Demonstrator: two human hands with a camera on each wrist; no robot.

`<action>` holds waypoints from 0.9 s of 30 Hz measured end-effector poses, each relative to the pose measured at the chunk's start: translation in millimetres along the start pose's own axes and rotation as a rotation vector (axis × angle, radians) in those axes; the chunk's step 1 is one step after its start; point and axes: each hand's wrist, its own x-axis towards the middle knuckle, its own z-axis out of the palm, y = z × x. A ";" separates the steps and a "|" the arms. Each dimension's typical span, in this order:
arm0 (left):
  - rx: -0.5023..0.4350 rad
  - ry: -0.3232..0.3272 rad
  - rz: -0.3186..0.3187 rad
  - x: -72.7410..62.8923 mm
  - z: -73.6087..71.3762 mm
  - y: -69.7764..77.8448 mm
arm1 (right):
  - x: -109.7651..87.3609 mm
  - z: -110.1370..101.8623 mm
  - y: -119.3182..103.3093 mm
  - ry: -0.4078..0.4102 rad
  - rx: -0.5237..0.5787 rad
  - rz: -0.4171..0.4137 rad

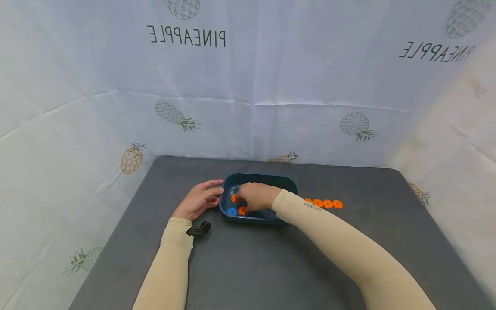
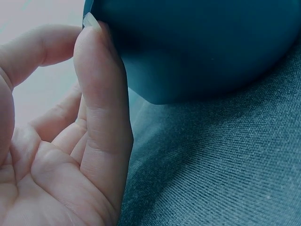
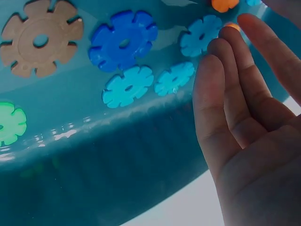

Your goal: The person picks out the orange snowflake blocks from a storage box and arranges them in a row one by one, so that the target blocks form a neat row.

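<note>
- Grip: right hand (image 1: 258, 196) down in the box (image 1: 257, 174), fingertips by an orange disc (image 1: 242, 210); cannot tell if pinched;
- Left hand (image 1: 197, 200) touches box's left end; fingers loosely bent, not clenched;
- Blue disc (image 3: 123, 41), brown disc (image 3: 42, 37) also inside box; orange row (image 1: 327, 203) on table (image 1: 232, 267), right of box;
- Discs likely light, stiff, bit slippery; thin, so awkward to lift flat; best pinched at notched edges, thumb against finger
</note>
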 end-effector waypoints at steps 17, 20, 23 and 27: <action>-0.020 -0.011 -0.002 -0.2 -0.3 0.0 | 5.5 8.2 -3.3 0.031 -0.065 -0.011; -0.030 -0.009 -0.005 -0.4 -0.1 -0.3 | 6.3 8.7 -3.8 0.031 -0.064 -0.007; -0.033 -0.012 -0.002 -0.5 -1.0 -1.0 | 6.6 8.4 -4.3 0.027 -0.065 -0.002; -0.027 -0.017 0.004 -0.5 -1.7 -1.8 | 7.2 6.7 -5.4 0.016 -0.052 0.007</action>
